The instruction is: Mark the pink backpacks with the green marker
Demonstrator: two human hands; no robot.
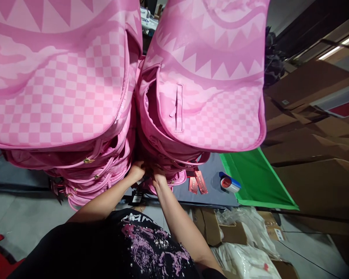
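Observation:
Two tall stacks of pink backpacks stand side by side, the left stack [55, 97] and the right stack [212, 108], printed with checks and jagged teeth. Low in the dark gap between them are both my hands. My left hand [137, 171] has its fingers curled at the inner edge of the left stack; what they hold is too dark to make out. Close beside it, my right hand [158, 175] reaches against the lower bags of the right stack, its fingers mostly in shadow. A black hang tag [136, 197] with a white label dangles just below my hands.
The stacks rest on a grey-covered table [212, 193]. Reddish ribbon tags [198, 183] hang from the right stack, near a blue-and-white roll [230, 183]. A green panel [258, 180] and cardboard boxes [317, 182] lie to the right. Plastic-wrapped goods [244, 259] sit below; a red stool [1, 257] is at lower left.

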